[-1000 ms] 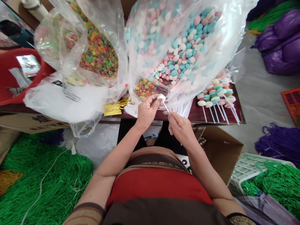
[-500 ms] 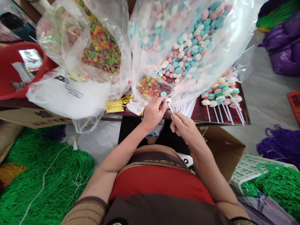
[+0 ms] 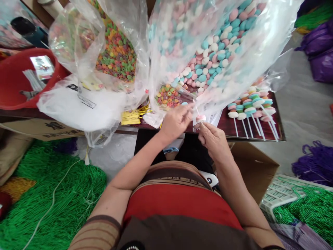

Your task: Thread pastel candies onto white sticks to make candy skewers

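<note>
The right hand [image 3: 213, 140], just right of the centre of the frame, pinches the lower part of a thin white stick [image 3: 197, 109] between thumb and fingers. Threaded on that stick, just above the grip, sit soft pink-and-white pieces [image 3: 201, 118]; how many is too small to tell. The stick's bare upper end leans up and left toward the left hand [image 3: 179, 119], whose fingers are bent and drawn near one another; whether they touch the stick or pinch anything cannot be told through the blur.

Judging by the laden skewers [image 3: 251, 104] lying at the right end of the tabletop [image 3: 225, 125], which carry several discs with coloured layers between, the held stick seems at an early stage: only its lowest layers show, and the rest of its length is bare. The group on the right looks complete, though some of it is hidden in overlap.

Plenty of loose stock remains: a large bag of pastel discs [image 3: 215, 62] at upper centre to upper right, a bag of ring sweets [image 3: 117, 52] at upper left, a small heap of rings [image 3: 169, 95] above the left hand, and one blue disc [image 3: 184, 103] by its fingertips.
</note>
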Motion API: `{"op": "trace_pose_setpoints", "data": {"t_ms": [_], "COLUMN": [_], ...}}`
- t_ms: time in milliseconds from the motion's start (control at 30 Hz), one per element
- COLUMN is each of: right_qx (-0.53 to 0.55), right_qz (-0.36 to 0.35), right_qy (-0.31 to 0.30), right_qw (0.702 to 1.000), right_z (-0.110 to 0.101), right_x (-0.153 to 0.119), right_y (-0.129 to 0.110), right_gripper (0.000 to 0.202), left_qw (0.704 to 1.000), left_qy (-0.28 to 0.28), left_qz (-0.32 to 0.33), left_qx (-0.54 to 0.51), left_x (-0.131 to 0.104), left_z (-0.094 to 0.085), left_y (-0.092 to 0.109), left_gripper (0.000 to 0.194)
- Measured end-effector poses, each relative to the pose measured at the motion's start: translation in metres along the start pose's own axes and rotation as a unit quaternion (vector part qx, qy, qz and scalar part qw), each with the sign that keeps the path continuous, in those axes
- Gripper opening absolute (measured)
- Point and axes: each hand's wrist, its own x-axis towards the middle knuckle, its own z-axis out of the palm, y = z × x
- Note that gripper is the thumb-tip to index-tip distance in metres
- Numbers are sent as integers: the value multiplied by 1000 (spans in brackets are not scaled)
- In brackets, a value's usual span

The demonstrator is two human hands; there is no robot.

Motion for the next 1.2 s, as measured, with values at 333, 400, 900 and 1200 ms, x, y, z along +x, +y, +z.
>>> {"op": "trace_pose_setpoints", "data": {"t_ms": [333, 400, 900, 1200], "right_qx": [21, 12, -18, -71], "right_qz": [-5, -3, 13, -7], "right_qy": [16, 18, -36, -75], "right_qw": [1000, 1000, 999, 995], "right_z": [1, -2, 6, 23], "right_x": [-5, -6, -5, 0], "right_y": [-3, -3, -4, -22], "right_gripper": [42, 44, 43, 41], "left_qw": [967, 969, 986, 851], "left_qy": [-96, -94, -34, 29], "left_qz": [-90, -76, -144, -256], "left_qx": [220, 215, -80, -458], "left_x": [55, 57, 37, 23], "left_z": [3, 3, -20, -23], "left_y": [-59, -58, -47, -39], "left_gripper": [16, 15, 7, 26]}}
